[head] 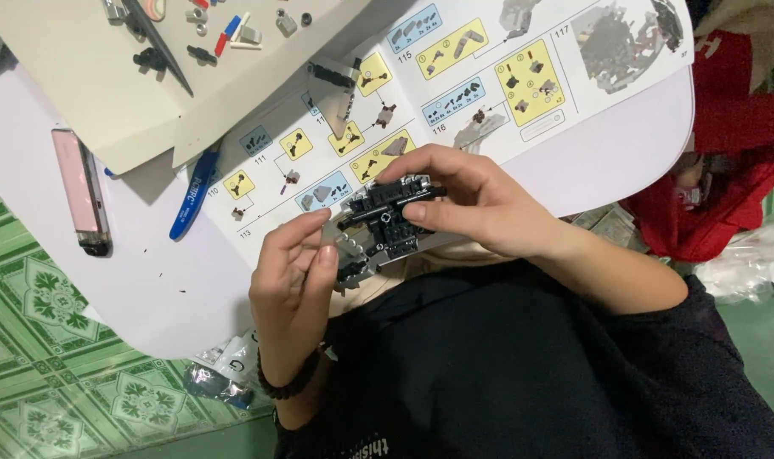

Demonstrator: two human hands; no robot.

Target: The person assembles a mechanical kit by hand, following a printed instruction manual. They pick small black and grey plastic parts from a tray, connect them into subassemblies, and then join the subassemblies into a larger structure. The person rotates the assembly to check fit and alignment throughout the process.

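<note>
Gripping a black brick model [385, 223] with both hands over the table's [149, 289] near edge. Right hand [476, 202] closed on its upper part, thumb on the front face, fingers over the top. Left hand [295, 268] pinches the lower grey end, fingertips touching it. Model sits above the open manual [455, 76], which covers the table's far side. Pink device [81, 191] near the left edge, blue tool [196, 191] just beside the manual. Tray [98, 85] with loose parts at the far left corner, overlapping the manual.
</note>
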